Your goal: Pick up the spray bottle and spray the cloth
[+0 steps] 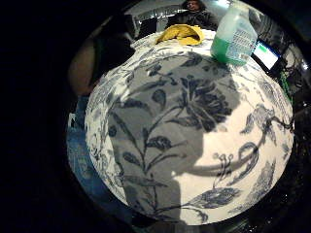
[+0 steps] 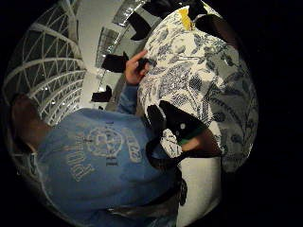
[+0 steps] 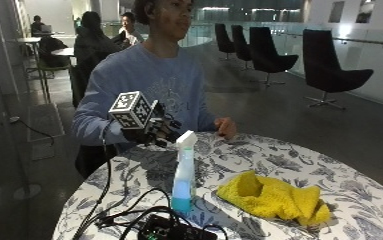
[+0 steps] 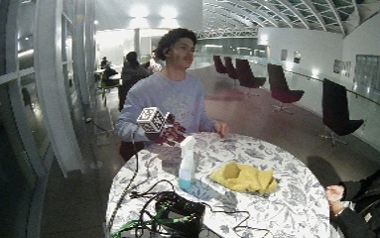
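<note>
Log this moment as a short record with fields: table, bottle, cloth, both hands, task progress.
table: round, blue-and-white floral cover
spray bottle: upright on the table, untouched
yellow cloth: crumpled on the table beside the bottle, apart from it
gloved right hand: raised above the table edge, short of the bottle, holding nothing
bare left hand: resting at the table edge
black device with cables: on the table near the bottle
progress: bottle not yet picked up

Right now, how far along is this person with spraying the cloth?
Nothing looks done. The spray bottle stands upright on the table, untouched, with the yellow cloth lying beside it. The gloved right hand hovers above the table behind the bottle, holding nothing. Grasping, lifting and spraying are all left.
</note>
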Available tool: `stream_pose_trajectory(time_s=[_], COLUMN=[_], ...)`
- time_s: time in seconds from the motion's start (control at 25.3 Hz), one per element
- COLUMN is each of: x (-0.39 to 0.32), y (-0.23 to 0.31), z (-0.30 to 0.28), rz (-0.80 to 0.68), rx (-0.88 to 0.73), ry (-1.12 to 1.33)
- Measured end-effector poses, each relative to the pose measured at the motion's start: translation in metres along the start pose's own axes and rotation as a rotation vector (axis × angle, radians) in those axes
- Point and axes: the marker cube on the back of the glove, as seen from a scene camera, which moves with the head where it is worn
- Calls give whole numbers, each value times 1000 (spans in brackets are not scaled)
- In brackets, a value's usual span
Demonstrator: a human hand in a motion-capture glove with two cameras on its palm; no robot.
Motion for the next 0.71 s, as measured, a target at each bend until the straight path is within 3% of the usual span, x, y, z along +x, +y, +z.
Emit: stream_pose_trajectory(time_s=[0.71], x=[-1], y=[-8], z=[-10], rz=[22], rx=[38], ry=[-1])
